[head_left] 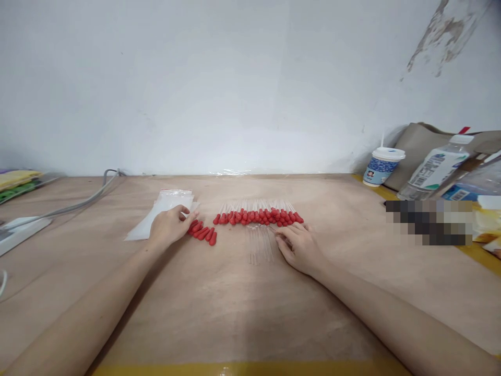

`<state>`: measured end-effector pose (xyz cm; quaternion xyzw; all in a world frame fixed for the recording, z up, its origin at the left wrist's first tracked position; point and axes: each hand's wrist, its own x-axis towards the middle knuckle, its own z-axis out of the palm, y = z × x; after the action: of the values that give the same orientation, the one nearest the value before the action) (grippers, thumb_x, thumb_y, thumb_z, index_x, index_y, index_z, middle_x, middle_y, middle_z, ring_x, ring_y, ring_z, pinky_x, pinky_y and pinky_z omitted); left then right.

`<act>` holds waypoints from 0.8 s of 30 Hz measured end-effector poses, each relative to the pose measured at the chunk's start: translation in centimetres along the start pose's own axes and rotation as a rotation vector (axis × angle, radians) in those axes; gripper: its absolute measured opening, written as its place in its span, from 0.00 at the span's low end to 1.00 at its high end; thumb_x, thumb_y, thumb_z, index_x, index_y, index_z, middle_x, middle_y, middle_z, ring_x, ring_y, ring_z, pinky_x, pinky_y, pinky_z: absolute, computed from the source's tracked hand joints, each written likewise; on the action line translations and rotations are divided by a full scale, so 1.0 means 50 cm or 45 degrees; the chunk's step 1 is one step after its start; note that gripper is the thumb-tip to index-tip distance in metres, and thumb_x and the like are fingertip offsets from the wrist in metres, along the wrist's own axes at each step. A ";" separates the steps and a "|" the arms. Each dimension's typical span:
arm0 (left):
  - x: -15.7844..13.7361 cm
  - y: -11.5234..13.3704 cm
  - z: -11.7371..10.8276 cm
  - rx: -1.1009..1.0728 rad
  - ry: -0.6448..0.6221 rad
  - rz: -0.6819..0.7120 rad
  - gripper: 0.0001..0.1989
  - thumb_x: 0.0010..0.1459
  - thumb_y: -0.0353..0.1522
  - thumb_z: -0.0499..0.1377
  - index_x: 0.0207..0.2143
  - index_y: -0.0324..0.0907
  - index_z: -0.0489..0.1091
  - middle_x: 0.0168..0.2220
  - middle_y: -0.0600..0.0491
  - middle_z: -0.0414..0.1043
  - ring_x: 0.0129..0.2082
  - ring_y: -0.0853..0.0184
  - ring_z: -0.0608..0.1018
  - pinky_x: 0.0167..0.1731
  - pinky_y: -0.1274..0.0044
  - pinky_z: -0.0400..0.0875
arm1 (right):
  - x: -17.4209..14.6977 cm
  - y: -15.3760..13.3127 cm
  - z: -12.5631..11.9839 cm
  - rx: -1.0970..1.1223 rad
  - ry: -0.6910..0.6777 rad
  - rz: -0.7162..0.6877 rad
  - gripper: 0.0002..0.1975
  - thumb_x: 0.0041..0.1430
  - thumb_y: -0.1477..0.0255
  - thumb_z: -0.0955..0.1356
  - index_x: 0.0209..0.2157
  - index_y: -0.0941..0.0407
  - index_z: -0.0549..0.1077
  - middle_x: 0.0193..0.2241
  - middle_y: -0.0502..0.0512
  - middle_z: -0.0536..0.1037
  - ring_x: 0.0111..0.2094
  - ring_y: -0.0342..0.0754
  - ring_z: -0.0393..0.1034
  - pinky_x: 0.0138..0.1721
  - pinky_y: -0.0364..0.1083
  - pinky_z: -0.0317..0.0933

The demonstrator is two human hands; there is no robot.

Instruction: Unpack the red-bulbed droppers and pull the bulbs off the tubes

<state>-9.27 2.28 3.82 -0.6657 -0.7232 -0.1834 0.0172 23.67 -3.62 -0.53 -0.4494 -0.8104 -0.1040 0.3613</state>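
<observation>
Thin clear droppers with red rubber bulbs (256, 215) lie side by side in a row, bulbs towards me. My left hand (172, 223) has its fingers closed at the near end of a small group of loose red rubber bulbs (203, 233), partly hiding the leftmost one. A stack of clear plastic zip bags (174, 197) lies behind and under this hand. Below the dropper row, several bare clear tubes (260, 248) lie side by side. My right hand (299, 244) rests at their right edge, thumb and fingers pinched on one thin tube (273, 228).
Brown paper covers the table (219, 313), with yellow tape (250, 368) along its front edge. A grey cable (88, 201) runs to a white power strip (23, 232) on the left. A paper cup (381, 167), a water bottle (440, 167) and a bag (410, 141) stand right.
</observation>
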 end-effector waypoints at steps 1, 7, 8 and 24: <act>0.000 0.000 -0.002 0.014 0.021 -0.007 0.23 0.52 0.51 0.46 0.34 0.44 0.69 0.30 0.51 0.75 0.32 0.58 0.75 0.28 0.74 0.62 | -0.001 -0.002 -0.001 0.005 -0.012 -0.021 0.08 0.56 0.73 0.60 0.30 0.56 0.71 0.24 0.52 0.74 0.28 0.45 0.64 0.36 0.46 0.49; -0.006 0.007 -0.008 0.080 0.110 0.013 0.23 0.55 0.48 0.44 0.32 0.44 0.71 0.32 0.50 0.75 0.33 0.56 0.74 0.30 0.72 0.62 | -0.007 -0.013 -0.009 0.064 -0.084 -0.092 0.10 0.57 0.66 0.62 0.36 0.55 0.72 0.28 0.54 0.75 0.33 0.47 0.63 0.42 0.49 0.50; -0.008 0.010 -0.007 0.079 0.143 0.056 0.21 0.56 0.47 0.45 0.32 0.44 0.71 0.32 0.51 0.74 0.34 0.57 0.74 0.31 0.72 0.62 | -0.006 -0.014 -0.010 0.068 -0.102 -0.101 0.11 0.56 0.65 0.63 0.37 0.55 0.72 0.29 0.54 0.75 0.34 0.48 0.63 0.42 0.50 0.50; -0.040 0.103 0.038 0.013 0.241 0.507 0.16 0.52 0.46 0.54 0.30 0.44 0.72 0.34 0.50 0.69 0.39 0.59 0.68 0.38 0.68 0.56 | -0.007 -0.010 -0.016 0.095 -0.181 -0.150 0.22 0.56 0.58 0.62 0.46 0.58 0.68 0.35 0.58 0.76 0.39 0.50 0.66 0.47 0.54 0.52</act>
<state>-3.63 1.15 2.77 -0.7749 -0.5737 -0.2344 0.1243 23.76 -4.52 -0.10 -0.3935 -0.8622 -0.0626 0.3127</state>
